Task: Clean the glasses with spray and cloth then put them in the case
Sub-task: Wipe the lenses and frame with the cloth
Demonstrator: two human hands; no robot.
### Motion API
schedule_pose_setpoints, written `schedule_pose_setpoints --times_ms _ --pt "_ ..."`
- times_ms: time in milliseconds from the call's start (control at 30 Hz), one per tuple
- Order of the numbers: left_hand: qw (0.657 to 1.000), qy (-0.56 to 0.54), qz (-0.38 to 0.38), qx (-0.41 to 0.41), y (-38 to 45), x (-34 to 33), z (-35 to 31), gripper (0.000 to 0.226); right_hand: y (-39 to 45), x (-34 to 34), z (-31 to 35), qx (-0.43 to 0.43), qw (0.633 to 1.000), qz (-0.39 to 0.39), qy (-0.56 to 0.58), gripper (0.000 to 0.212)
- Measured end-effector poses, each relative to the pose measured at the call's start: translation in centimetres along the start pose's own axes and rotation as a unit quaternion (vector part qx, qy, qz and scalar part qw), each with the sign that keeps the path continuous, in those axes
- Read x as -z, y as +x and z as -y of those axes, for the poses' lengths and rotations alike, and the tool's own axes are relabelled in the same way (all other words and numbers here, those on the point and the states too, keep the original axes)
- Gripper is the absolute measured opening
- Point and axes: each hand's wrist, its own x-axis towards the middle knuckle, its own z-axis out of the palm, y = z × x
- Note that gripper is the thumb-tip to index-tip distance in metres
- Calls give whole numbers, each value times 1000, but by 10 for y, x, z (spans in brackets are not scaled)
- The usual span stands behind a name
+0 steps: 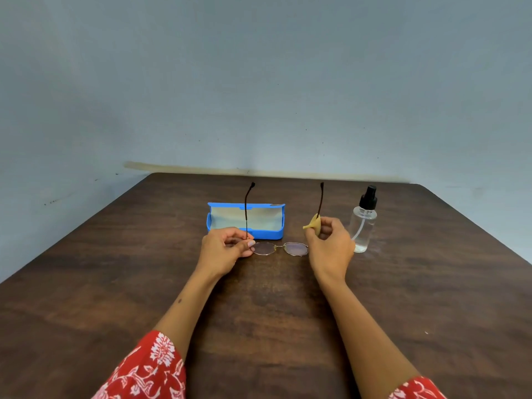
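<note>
I see thin metal-framed glasses (pixel 280 248), a glossy blue plastic case (pixel 245 221), a clear plastic bottle (pixel 362 226), on a matt wood-grain table (pixel 115 283).

Left hinge of glasses (pixel 279 248) covered by fingers of left hand (pixel 226 250); right hinge and lens edge covered by right hand (pixel 328 246). Cloth (pixel 313 223) mostly enclosed in right hand's grip, only small yellow fold exposed; its size not determinable. Front wall of case (pixel 244 218) partly masked by left hand; small mark at lid corner too small to be read. Both sleeves (pixel 149 370) cut off by bottom edge. Table (pixel 115 283) cropped at left, right, bottom edges.
</note>
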Motion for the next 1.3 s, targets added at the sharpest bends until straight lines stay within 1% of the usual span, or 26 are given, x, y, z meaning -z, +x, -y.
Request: schedule_pose_setpoints --times_ms 100,267,367,433,500,600,733,800,900,967,1033,1167,1233,1300 --pt "1000 10 1 -9 -2 0 -2 16 2 0 -1 2 1000 9 -15 13" --pt "999 29 5 -16 -2 1 -2 14 9 1 15 48 995 -47 74 16" --pt "999 27 8 -17 -1 2 -2 12 8 3 13 49 998 -14 41 13" --pt "999 28 9 -17 -1 2 -1 11 6 3 5 27 1000 14 -9 11" --pt "999 28 9 -20 -1 1 -1 11 5 3 -1 2 999 25 -34 9" --pt "999 27 5 -23 -1 1 0 11 8 2 2 20 999 15 -24 11" --pt "999 29 4 -29 -1 1 -1 9 12 1 14 57 998 -24 32 13" --pt "999 31 6 -31 -2 1 -1 10 12 0 12 44 999 -21 18 10" --pt "999 33 7 -27 -1 2 -1 11 10 -1 -2 -8 998 30 -49 8" --pt "999 36 9 -26 0 2 -1 10 10 -1 -7 -27 996 51 -73 9" --pt "999 37 9 -26 0 2 -1 10 14 -1 -2 -9 997 43 -62 9" --pt "999 38 4 -29 -1 1 -1 9 23 0 20 46 999 -14 9 10" --pt "999 36 5 -29 -1 2 -1 9 22 -1 22 45 999 -21 22 10" --pt "999 33 6 -30 -1 2 -1 10 18 -2 19 31 999 -9 9 9"
